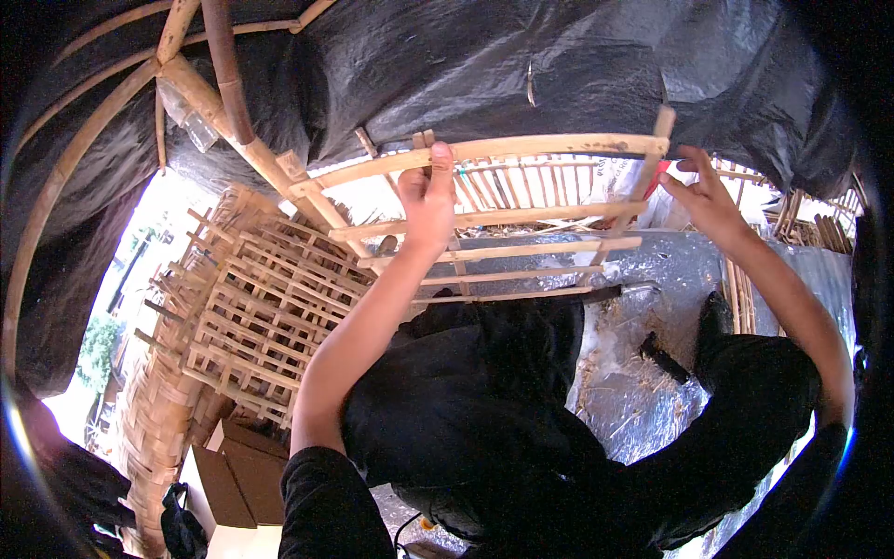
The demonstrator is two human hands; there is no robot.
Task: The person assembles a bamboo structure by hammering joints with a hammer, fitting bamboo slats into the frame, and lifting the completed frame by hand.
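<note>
A lattice frame of split bamboo slats (521,217) is held up across my legs, its long slats running left to right over shorter crosspieces. My left hand (428,203) grips it left of its middle, the thumb up against the top slat and the fingers partly hidden behind. Close to the frame's right end is my right hand (710,200), with thumb and forefinger apart and nothing visible between them. I cannot tell whether a fingertip touches the crosspiece there.
Finished-looking bamboo lattice panels (270,312) lean at left beside a woven bamboo mat (154,447). A cardboard box (237,475) stands below them. A black-handled tool (663,359) lies on the silvery ground sheet (615,373). Bamboo poles (209,98) and black plastic sheeting (447,70) hang close overhead.
</note>
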